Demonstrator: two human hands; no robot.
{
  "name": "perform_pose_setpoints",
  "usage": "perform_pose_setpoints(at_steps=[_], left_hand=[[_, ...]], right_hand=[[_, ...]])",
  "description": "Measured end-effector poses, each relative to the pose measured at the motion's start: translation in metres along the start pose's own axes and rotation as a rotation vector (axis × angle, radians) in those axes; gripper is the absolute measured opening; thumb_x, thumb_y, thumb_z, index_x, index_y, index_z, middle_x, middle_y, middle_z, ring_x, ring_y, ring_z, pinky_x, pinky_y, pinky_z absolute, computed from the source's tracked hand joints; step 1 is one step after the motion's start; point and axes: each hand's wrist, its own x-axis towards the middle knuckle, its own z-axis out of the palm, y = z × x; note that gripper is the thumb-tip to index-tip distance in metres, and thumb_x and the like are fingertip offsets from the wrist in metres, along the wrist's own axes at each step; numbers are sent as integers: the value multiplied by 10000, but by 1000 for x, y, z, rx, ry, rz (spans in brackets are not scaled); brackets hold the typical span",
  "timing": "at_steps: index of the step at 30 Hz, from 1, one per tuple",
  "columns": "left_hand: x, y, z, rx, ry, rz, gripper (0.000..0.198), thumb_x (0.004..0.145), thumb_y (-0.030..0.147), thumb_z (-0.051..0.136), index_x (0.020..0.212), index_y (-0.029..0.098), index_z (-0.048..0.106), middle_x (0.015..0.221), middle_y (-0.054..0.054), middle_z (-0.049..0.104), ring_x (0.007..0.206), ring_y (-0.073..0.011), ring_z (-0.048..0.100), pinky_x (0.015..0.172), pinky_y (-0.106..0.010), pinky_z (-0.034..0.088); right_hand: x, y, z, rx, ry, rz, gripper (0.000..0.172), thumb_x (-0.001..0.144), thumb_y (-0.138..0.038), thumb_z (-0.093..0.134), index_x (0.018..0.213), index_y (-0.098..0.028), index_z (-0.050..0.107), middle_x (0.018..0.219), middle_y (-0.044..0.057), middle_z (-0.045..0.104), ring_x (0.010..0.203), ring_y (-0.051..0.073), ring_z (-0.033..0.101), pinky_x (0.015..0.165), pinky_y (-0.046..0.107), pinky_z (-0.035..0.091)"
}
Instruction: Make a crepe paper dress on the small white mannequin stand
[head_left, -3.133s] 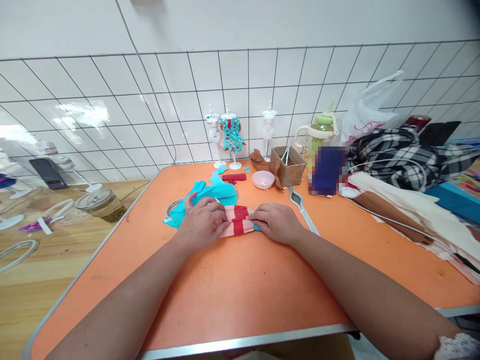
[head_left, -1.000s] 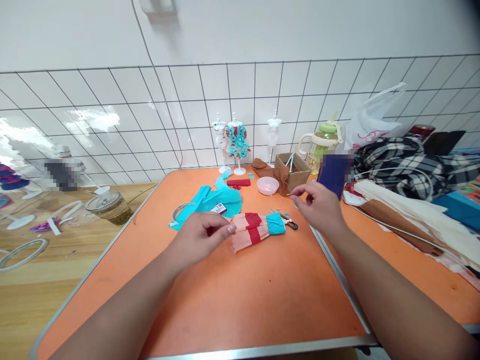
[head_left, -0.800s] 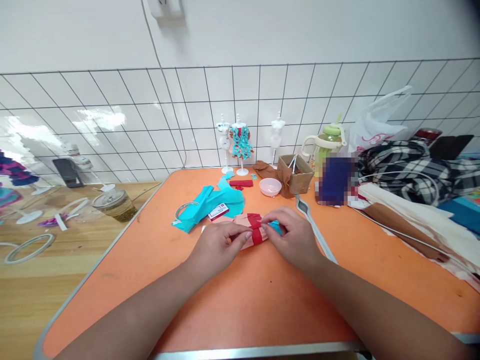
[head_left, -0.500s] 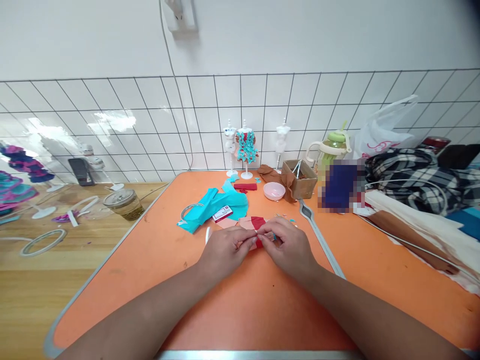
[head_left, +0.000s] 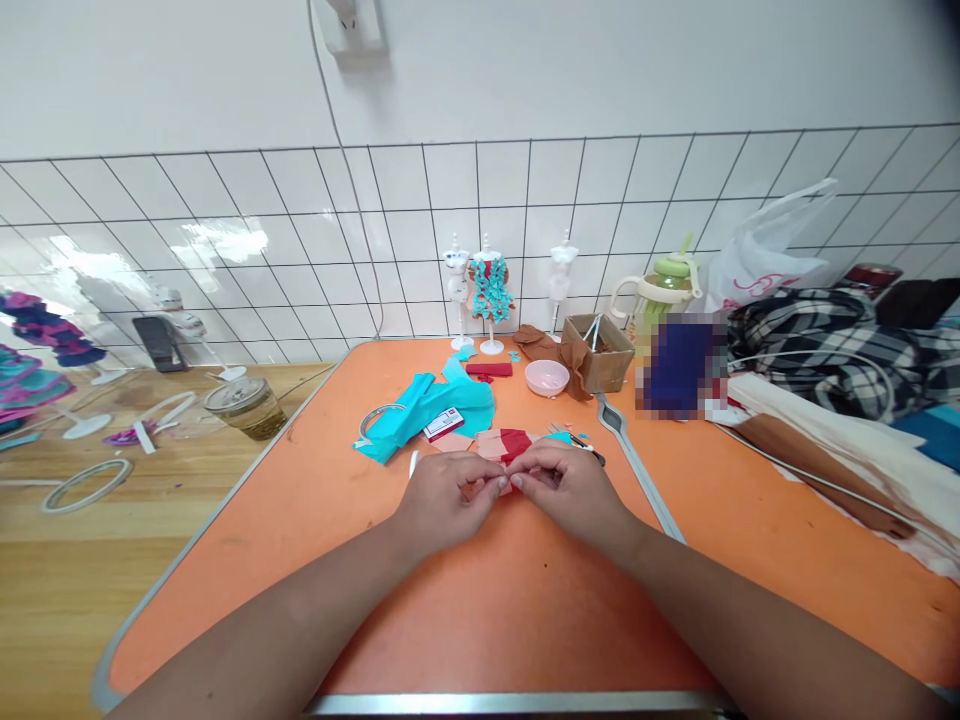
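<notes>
My left hand (head_left: 450, 495) and my right hand (head_left: 570, 490) meet fingertip to fingertip over the table. Both are closed in a pinch on a small piece of pink and red crepe paper (head_left: 507, 489), mostly hidden by the fingers. Just behind them lie pink and red crepe paper pieces (head_left: 514, 441). Turquoise crepe paper (head_left: 409, 420) spreads to the left, with a roll of tape (head_left: 369, 420) and a white-and-red card box (head_left: 448, 424) on it. Partly behind my right hand is a dark-handled tool (head_left: 596, 453), its kind unclear.
Small white dress forms (head_left: 561, 270) stand at the wall, one in a turquoise-and-red dress (head_left: 492, 290). A pink bowl (head_left: 547, 378), a cardboard box (head_left: 609, 360) and a folded red piece (head_left: 489, 370) sit farther back. Cloth (head_left: 810, 350) is heaped right; a lidded jar (head_left: 246, 405) stands left.
Both hands have come slightly lower and nearer to me, still pinched together. More of the red paper and the dark-handled tool behind my right hand now shows. The view has shifted slightly.
</notes>
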Motion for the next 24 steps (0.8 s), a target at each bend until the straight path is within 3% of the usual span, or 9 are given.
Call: perform_pose_setpoints(at_steps=[7,14,24], left_hand=[[1,6,3,-45,43,-35,135,746,139,614,686,186,725,617,2,714,520,-93,607,509,-194,411],[4,7,5,-131,24,-142,235,739,119,581,825,215,778,709,-4,758,567,-104,652,518,-179,457],[5,6,6,-198,-60,-256,228,781,163,569,830,211,785,664,-2,747,558,-118,631,501,-188,447]], right_hand=[[-2,-5,2,56,11,50,113,792,-204,643,816,-243,746,749,6,644,589,119,467,533,250,374],[-2,-2,1,-27,83,-16,162,785,-142,634,824,-245,752,748,0,671,593,116,490,553,247,389],[-1,-1,1,-57,95,-14,125,772,-172,621,783,-231,731,739,10,656,568,121,466,548,259,375]])
